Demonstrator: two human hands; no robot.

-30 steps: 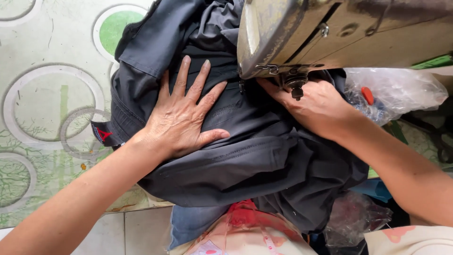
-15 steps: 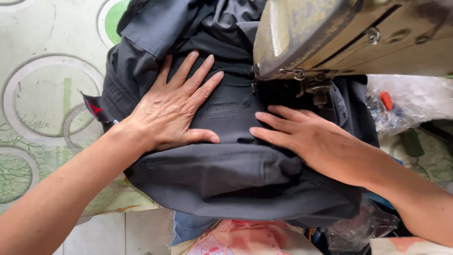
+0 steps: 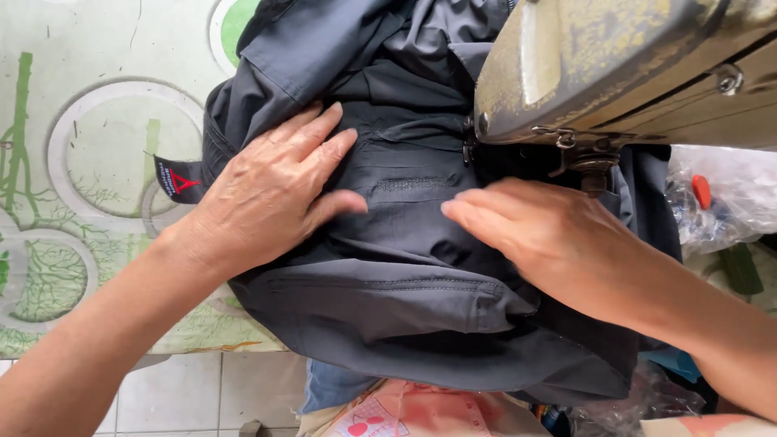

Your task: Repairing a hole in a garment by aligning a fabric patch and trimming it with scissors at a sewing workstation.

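A dark grey garment (image 3: 405, 316) lies bunched on the table under a worn, yellowish sewing machine head (image 3: 615, 69). My left hand (image 3: 271, 190) rests flat on the cloth at the left, fingers spread toward the machine. My right hand (image 3: 538, 231) lies flat on the cloth just below the needle area (image 3: 595, 170), fingers pointing left toward a short stitched patch (image 3: 413, 184). Neither hand grips anything. A small black label with a red mark (image 3: 180, 178) sticks out at the garment's left edge.
A table cover with green and white circles (image 3: 89, 162) fills the left. A clear plastic bag with a red item (image 3: 716, 202) sits at the right. Tiled floor (image 3: 178, 396) and pink printed cloth (image 3: 396, 413) show below.
My right hand slid out from under the machine head and flattened on the cloth, reaching left. My left hand shifted right, with its fingers closer together. The view has moved closer.
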